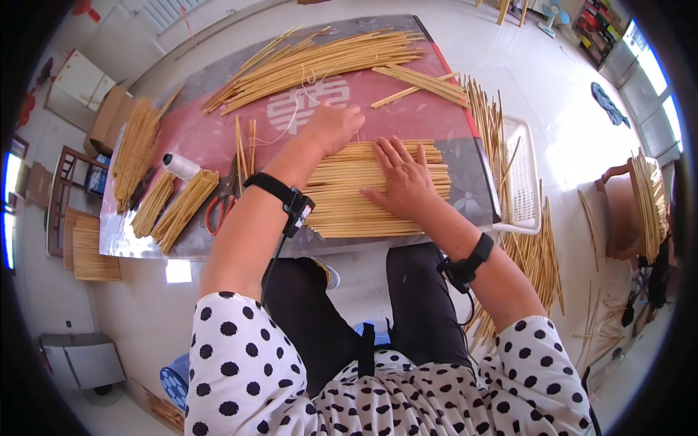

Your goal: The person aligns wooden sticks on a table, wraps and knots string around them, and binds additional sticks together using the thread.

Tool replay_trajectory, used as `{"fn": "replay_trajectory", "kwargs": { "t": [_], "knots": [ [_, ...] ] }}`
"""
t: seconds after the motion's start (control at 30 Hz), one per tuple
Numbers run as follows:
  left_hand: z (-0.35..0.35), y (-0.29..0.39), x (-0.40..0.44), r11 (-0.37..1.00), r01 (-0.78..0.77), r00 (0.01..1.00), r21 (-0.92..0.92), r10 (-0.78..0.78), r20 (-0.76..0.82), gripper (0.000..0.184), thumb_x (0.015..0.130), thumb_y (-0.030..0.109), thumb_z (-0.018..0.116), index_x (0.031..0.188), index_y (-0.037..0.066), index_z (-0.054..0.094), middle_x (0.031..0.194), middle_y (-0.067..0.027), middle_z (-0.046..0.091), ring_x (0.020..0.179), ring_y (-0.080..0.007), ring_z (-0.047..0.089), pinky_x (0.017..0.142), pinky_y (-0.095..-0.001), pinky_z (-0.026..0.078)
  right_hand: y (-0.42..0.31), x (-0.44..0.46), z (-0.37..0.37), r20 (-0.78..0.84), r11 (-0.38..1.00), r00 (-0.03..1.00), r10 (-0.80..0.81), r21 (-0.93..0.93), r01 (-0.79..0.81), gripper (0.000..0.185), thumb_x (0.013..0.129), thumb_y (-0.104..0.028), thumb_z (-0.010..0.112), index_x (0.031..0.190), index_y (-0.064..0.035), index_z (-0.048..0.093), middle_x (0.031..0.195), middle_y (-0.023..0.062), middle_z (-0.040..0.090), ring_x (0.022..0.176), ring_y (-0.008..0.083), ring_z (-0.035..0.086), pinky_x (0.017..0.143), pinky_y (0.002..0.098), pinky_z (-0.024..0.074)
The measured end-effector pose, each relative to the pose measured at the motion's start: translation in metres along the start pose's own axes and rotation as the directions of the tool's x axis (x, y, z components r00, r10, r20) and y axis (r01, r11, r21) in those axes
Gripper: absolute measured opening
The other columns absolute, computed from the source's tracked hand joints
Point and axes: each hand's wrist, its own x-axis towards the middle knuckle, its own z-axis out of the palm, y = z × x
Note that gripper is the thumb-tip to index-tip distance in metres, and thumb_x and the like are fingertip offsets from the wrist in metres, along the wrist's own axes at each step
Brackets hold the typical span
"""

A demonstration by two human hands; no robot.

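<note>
A mat of straw-coloured stalks (342,190) lies side by side at the table's near edge. My right hand (401,178) rests flat on it with fingers spread, holding nothing. Just above the mat's far edge, my left hand (334,128) is closed in a pinch on thread; a short length shows between its fingers and the mat. White thread (297,109) curls over the red cloth beyond that hand. To the left are a white thread spool (180,166), red-handled scissors (215,215) partly hidden by my left forearm, and short stalk bundles (185,211).
Long loose stalks (327,64) cover the table's far side, with a smaller pile (425,83) at the right. Feathery stalk heads (138,149) lie on the left. A white plastic basket (525,174) holding stalks stands off the right edge, above scattered stalks (534,265).
</note>
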Motion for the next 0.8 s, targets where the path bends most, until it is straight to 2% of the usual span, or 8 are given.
{"fn": "replay_trajectory", "kwargs": {
  "t": [0.23,0.3,0.33,0.4,0.63,0.7,0.73,0.8],
  "knots": [
    [0.011,0.012,0.003,0.992,0.017,0.997,0.129,-0.006,-0.078,0.007,0.082,0.010,0.054,0.087,0.012,0.057,0.092,-0.0027,0.056,0.091,-0.0222,0.060,0.081,-0.0458,0.040,-0.001,0.001,-0.001,-0.010,1.000,1.000,-0.008,-0.021,0.008,0.088,0.082,-0.061,0.055,0.144,-0.0014,0.034,0.150,0.0124,0.033,0.142,0.0282,0.024,0.113,0.0585,0.0125],
    [0.011,0.014,-0.002,0.986,0.135,0.988,0.095,-0.127,-0.090,0.005,0.084,0.012,0.055,0.088,0.011,0.057,0.093,-0.0040,0.056,0.091,-0.0235,0.060,0.081,-0.0456,0.041,-0.003,0.001,-0.005,-0.001,1.000,1.000,-0.001,-0.011,0.001,0.088,0.082,-0.060,0.056,0.143,-0.0014,0.034,0.150,0.0124,0.033,0.142,0.0281,0.024,0.113,0.0584,0.0126],
    [0.011,0.016,-0.004,0.986,0.136,0.988,0.096,-0.127,-0.092,0.005,0.084,0.012,0.055,0.088,0.011,0.057,0.093,-0.0040,0.056,0.091,-0.0235,0.060,0.081,-0.0456,0.041,-0.003,0.002,-0.006,0.007,1.000,1.000,0.003,-0.002,-0.003,0.087,0.082,-0.060,0.056,0.143,-0.0014,0.035,0.150,0.0124,0.033,0.142,0.0280,0.024,0.113,0.0583,0.0126],
    [0.008,0.016,-0.009,0.978,0.207,0.978,-0.008,-0.207,-0.020,0.006,0.087,0.015,0.055,0.089,0.010,0.057,0.094,-0.0056,0.058,0.091,-0.0256,0.060,0.081,-0.0451,0.042,-0.004,0.005,-0.004,0.012,1.000,1.000,0.021,-0.018,-0.021,0.087,0.082,-0.059,0.057,0.143,-0.0016,0.035,0.149,0.0129,0.033,0.142,0.0285,0.025,0.113,0.0597,0.0128],
    [-0.003,0.019,-0.012,0.969,0.222,0.975,-0.110,-0.220,0.029,0.008,0.089,0.016,0.056,0.091,0.008,0.056,0.094,-0.0080,0.060,0.089,-0.0303,0.061,0.079,-0.0470,0.044,-0.025,0.023,-0.016,0.141,0.985,0.975,0.174,-0.004,-0.175,0.085,0.081,-0.058,0.060,0.143,-0.0061,0.035,0.147,0.0149,0.030,0.139,0.0336,0.022,0.108,0.0688,0.0125],
    [-0.013,0.022,-0.009,0.945,0.292,0.950,-0.150,-0.268,0.159,0.014,0.083,0.009,0.056,0.097,0.009,0.059,0.101,-0.0068,0.062,0.094,-0.0290,0.063,0.086,-0.0455,0.045,-0.031,0.027,-0.017,0.163,0.980,0.966,0.200,-0.023,-0.198,0.086,0.081,-0.059,0.060,0.144,-0.0072,0.034,0.148,0.0150,0.029,0.140,0.0342,0.021,0.108,0.0687,0.0121],
    [-0.011,0.020,-0.009,0.944,0.294,0.950,-0.151,-0.271,0.156,0.014,0.083,0.009,0.056,0.097,0.009,0.059,0.101,-0.0068,0.062,0.094,-0.0290,0.063,0.086,-0.0455,0.045,-0.032,0.029,-0.017,0.185,0.974,0.956,0.228,-0.041,-0.224,0.086,0.081,-0.059,0.059,0.144,-0.0084,0.034,0.148,0.0152,0.028,0.140,0.0348,0.020,0.108,0.0687,0.0117],
    [-0.007,0.018,-0.008,0.989,0.130,0.991,-0.071,-0.128,0.026,0.010,0.082,0.008,0.058,0.091,0.008,0.056,0.091,-0.0080,0.061,0.084,-0.0317,0.063,0.075,-0.0437,0.047,-0.033,0.023,-0.009,0.141,0.976,0.966,0.217,-0.043,-0.213,0.086,0.081,-0.060,0.059,0.145,-0.0090,0.033,0.149,0.0150,0.027,0.141,0.0347,0.019,0.108,0.0686,0.0110]
  ]
}}
